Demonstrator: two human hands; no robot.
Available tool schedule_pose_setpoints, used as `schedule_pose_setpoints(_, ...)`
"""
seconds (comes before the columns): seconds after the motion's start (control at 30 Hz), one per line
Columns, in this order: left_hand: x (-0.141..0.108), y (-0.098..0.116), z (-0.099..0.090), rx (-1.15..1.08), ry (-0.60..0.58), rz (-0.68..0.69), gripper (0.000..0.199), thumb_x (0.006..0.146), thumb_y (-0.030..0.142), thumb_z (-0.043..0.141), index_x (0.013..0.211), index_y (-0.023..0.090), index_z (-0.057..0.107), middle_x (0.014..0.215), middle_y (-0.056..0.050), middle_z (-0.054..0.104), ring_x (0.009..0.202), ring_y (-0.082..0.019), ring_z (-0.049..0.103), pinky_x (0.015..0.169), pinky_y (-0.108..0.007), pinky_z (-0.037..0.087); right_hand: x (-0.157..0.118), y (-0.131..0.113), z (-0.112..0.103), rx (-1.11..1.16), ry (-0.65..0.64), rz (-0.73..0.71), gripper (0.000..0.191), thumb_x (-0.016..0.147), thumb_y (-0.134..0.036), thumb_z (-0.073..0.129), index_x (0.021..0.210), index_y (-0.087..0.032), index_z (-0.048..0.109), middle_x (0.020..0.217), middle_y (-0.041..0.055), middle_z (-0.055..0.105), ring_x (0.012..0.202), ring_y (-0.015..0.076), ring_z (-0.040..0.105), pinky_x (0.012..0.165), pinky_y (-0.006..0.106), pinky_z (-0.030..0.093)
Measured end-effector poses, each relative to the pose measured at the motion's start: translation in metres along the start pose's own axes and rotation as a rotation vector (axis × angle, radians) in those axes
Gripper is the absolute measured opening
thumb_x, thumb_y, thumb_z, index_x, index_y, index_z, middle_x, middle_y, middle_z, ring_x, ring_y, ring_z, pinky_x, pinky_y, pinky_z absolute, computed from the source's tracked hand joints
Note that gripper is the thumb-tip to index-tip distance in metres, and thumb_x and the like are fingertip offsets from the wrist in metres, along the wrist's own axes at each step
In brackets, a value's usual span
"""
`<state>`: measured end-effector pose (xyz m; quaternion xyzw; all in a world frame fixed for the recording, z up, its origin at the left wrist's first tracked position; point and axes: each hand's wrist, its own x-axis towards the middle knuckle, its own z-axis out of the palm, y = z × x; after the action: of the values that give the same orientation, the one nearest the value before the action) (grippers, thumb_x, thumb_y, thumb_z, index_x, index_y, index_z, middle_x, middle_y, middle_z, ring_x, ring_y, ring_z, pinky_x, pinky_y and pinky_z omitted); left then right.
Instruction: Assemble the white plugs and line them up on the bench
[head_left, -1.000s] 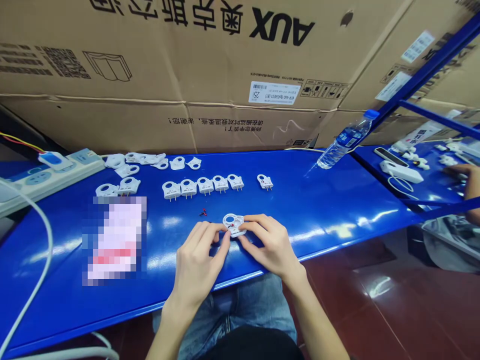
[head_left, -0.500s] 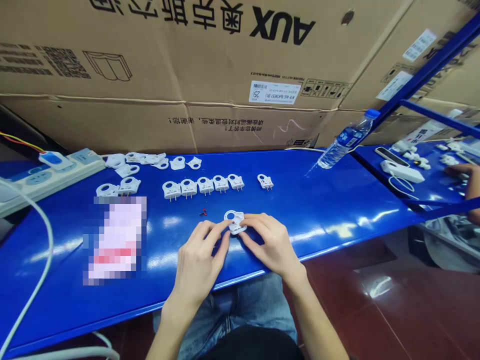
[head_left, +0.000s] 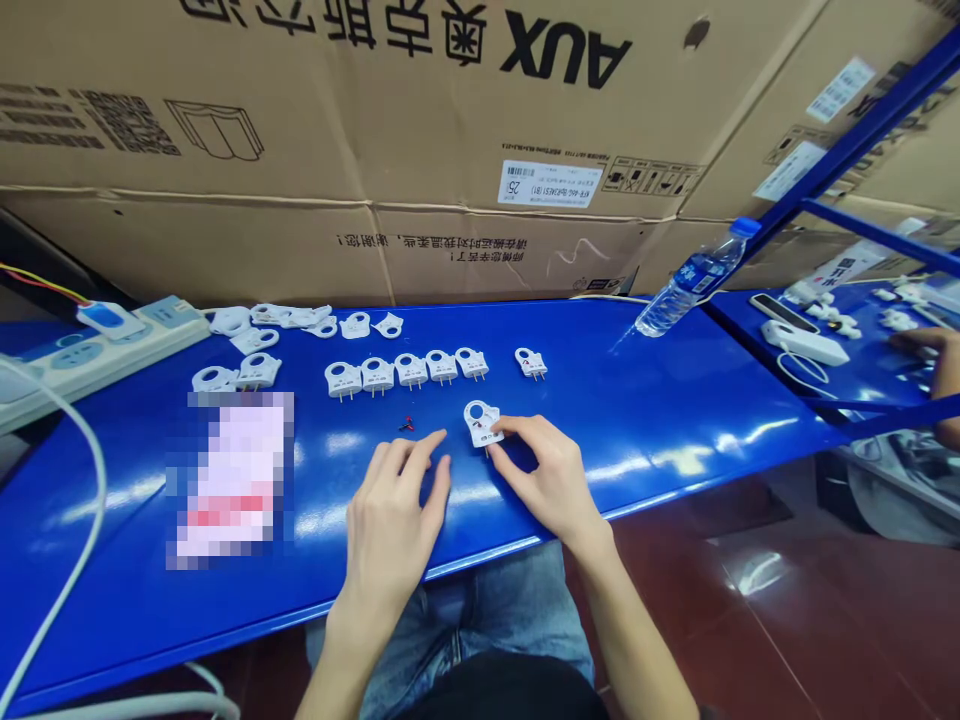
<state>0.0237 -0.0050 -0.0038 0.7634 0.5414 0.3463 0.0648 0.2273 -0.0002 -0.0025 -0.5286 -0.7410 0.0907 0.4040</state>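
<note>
Hands apart, a gap of blue surface between them. Right hand [head_left: 551,475]: fingertips [head_left: 504,426] against the right edge of a white plastic two-pin plug with a round hole [head_left: 482,423]; no clear clamp, so grip cannot be determined. Left hand [head_left: 394,530]: empty, fingers slightly curled, tips just short of the plug and not touching it.

Plug lies on the glossy blue tabletop [head_left: 615,410], near its front edge, metal pins toward the person. Just left of it, a few tiny red-and-black wire bits [head_left: 406,425]. Farther out, a row of five similar white plugs [head_left: 405,372], pins toward the person; one more such plug [head_left: 531,364] to the right of the row. Two white plugs [head_left: 236,374] at left, beside a pixelated pink-and-white packet [head_left: 232,480]. Loose white plastic plug shells [head_left: 300,320] along the back edge. A white power strip [head_left: 97,345] sits at far left; a clear water bottle with a blue cap [head_left: 690,285] lies tilted at back right, against large cardboard cartons [head_left: 300,150]. On a separate blue tabletop at right, a co-worker's hand [head_left: 919,345] among white parts.
</note>
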Motion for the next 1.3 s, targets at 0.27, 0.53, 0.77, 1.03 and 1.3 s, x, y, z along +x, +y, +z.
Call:
schedule_pose_setpoints(0.27, -0.001, -0.004, -0.001, 0.057, 0.027, -0.192, 0.025, 0.102, 0.032, 0.054, 0.119, 0.021, 0.068, 0.109, -0.011, 0.069, 0.105, -0.032, 0.060, 0.086, -0.045, 0.051, 0.049, 0.037, -0.023, -0.295, -0.085, 0.046, 0.011, 0.099, -0.026, 0.067, 0.110, -0.025, 0.069, 0.107, 0.0040, 0.079, 0.100, 0.0271, 0.071, 0.085, 0.040, 0.054)
schedule_pose_setpoints(0.53, -0.003, -0.006, 0.000, 0.031, 0.035, -0.188, 0.023, 0.101, 0.032, 0.055, 0.120, 0.023, 0.066, 0.108, -0.009, 0.069, 0.102, -0.030, 0.060, 0.087, -0.045, 0.050, 0.100, 0.056, -0.023, -0.484, -0.236, 0.027, 0.013, 0.100, -0.028, 0.065, 0.111, -0.023, 0.069, 0.107, 0.0073, 0.078, 0.107, 0.0308, 0.066, 0.083, 0.038, 0.047)
schedule_pose_setpoints(0.77, -0.004, -0.008, 0.000, 0.023, -0.021, -0.197, 0.024, 0.100, 0.029, 0.055, 0.121, 0.023, 0.067, 0.112, -0.009, 0.070, 0.106, -0.032, 0.061, 0.088, -0.045, 0.050, 0.093, 0.067, -0.005, -0.438, -0.228, 0.047, 0.011, 0.098, -0.029, 0.068, 0.106, -0.023, 0.073, 0.122, 0.0085, 0.077, 0.117, 0.0329, 0.062, 0.091, 0.042, 0.046)
schedule_pose_setpoints(1.03, -0.004, -0.008, 0.000, -0.031, -0.023, -0.216, 0.025, 0.102, 0.028, 0.052, 0.122, 0.023, 0.066, 0.114, -0.009, 0.069, 0.105, -0.029, 0.065, 0.091, -0.043, 0.052, 0.089, 0.059, -0.001, -0.452, -0.200, -0.008, 0.029, 0.102, -0.026, 0.057, 0.128, -0.019, 0.069, 0.136, 0.0130, 0.070, 0.124, 0.0326, 0.059, 0.099, 0.047, 0.048)
schedule_pose_setpoints(1.3, -0.003, -0.007, 0.000, -0.099, 0.028, -0.214, 0.026, 0.100, 0.022, 0.051, 0.121, 0.024, 0.067, 0.115, -0.007, 0.071, 0.102, -0.026, 0.069, 0.092, -0.041, 0.052, 0.082, 0.045, 0.013, -0.448, -0.340, -0.227, 0.034, 0.102, -0.026, 0.058, 0.135, -0.020, 0.065, 0.151, 0.0126, 0.060, 0.142, 0.0340, 0.049, 0.124, 0.060, 0.032)
